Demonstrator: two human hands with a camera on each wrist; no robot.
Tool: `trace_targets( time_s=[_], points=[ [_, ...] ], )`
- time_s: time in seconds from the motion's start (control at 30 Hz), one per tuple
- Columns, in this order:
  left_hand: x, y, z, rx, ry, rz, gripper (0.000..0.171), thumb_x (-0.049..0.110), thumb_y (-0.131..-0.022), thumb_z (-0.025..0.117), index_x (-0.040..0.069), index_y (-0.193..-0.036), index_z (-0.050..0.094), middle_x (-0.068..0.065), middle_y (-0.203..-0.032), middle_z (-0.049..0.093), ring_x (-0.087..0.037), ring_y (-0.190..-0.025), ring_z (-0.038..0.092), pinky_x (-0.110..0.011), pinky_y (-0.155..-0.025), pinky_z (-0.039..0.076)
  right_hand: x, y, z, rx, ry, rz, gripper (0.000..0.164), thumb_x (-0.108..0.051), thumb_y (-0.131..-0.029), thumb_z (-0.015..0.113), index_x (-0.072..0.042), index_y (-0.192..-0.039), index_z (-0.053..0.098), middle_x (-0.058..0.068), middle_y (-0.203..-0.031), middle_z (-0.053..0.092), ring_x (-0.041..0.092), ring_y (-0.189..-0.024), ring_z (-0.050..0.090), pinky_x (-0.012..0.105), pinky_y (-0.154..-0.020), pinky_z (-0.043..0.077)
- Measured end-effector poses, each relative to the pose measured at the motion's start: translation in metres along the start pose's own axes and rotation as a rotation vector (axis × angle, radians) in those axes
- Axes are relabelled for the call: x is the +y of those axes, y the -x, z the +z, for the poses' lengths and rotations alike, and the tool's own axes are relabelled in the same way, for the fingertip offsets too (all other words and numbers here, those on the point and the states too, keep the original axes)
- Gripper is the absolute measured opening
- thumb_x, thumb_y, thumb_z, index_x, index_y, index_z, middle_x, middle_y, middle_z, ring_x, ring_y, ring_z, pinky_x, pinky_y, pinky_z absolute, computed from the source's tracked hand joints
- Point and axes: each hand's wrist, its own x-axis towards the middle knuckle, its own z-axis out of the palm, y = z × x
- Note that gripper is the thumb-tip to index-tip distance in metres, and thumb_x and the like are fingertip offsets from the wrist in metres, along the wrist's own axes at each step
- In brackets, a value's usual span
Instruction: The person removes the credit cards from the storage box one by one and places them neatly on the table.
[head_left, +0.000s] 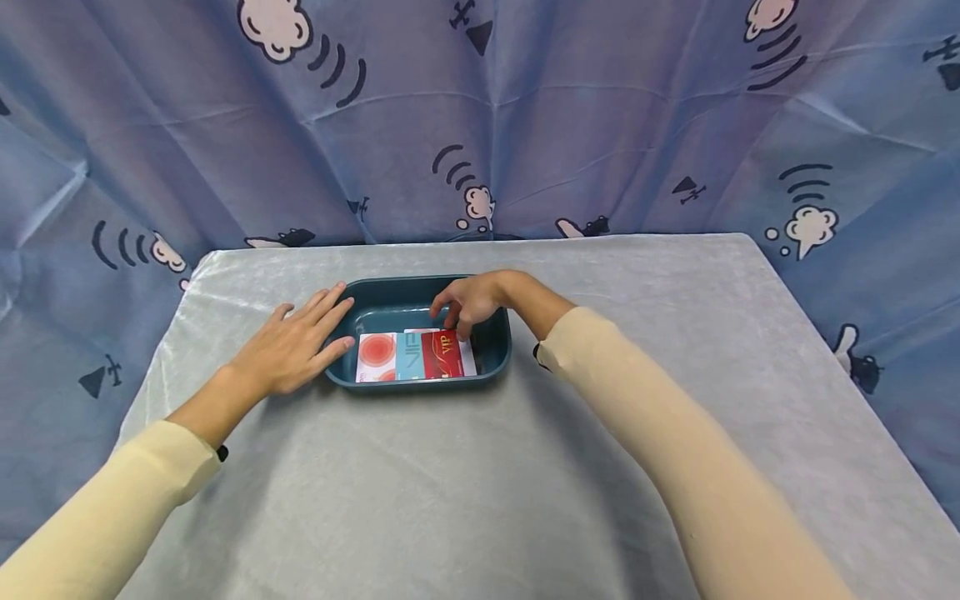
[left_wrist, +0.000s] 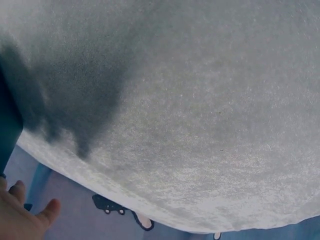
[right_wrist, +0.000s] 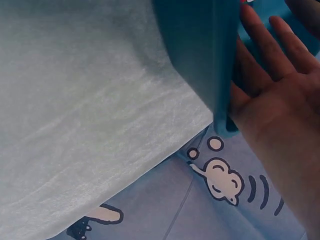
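Note:
A dark teal plastic bin sits near the back of the table; its side wall fills the upper middle of the right wrist view. Inside lie flat card-like pieces in a row: a white one with pink-red circles, a light blue one and a red one marked VIP. My left hand has its fingers spread at the bin's left end. Over the right end reaches my right hand, fingers inside and pointing down near the red card. Whether its fingertips touch the card is hard to see.
A pale grey velvety cloth covers the table. Behind and around it hangs a blue-purple patterned curtain. The table's back edge runs a short way beyond the bin.

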Motion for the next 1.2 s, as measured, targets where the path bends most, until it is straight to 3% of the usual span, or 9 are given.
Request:
trace_targets(
  time_s=[0.57, 1.03, 1.2],
  points=[
    [-0.001, 0.000, -0.001, -0.008, 0.005, -0.008, 0.070, 0.049, -0.104, 0.041, 0.009, -0.159, 0.024, -0.008, -0.167, 0.009, -0.034, -0.151, 0.017, -0.068, -0.111, 0.019, -0.007, -0.005, 0.004, 0.010, 0.038, -0.001, 0.057, -0.003, -0.093, 0.061, -0.009, -0.148, 0.043, 0.013, -0.138, 0.054, 0.025, -0.122, 0.051, 0.039, -0.109, 0.040],
    [0.000, 0.000, -0.002, -0.035, -0.006, -0.003, 0.070, 0.049, -0.105, 0.039, 0.008, -0.159, 0.023, -0.009, -0.167, 0.008, -0.035, -0.151, 0.016, -0.069, -0.111, 0.019, -0.012, -0.015, 0.004, -0.023, 0.193, -0.021, 0.051, -0.002, -0.092, 0.061, -0.003, -0.143, 0.052, 0.014, -0.130, 0.057, 0.023, -0.111, 0.053, 0.035, -0.104, 0.043],
    [-0.001, 0.000, -0.002, -0.032, -0.006, -0.001, 0.070, 0.049, -0.105, 0.039, 0.009, -0.159, 0.022, -0.009, -0.167, 0.007, -0.035, -0.151, 0.016, -0.068, -0.111, 0.018, -0.015, -0.017, 0.006, -0.013, 0.189, 0.010, 0.050, -0.003, -0.091, 0.062, -0.005, -0.141, 0.055, 0.012, -0.131, 0.058, 0.023, -0.111, 0.055, 0.036, -0.105, 0.043]
  ],
)
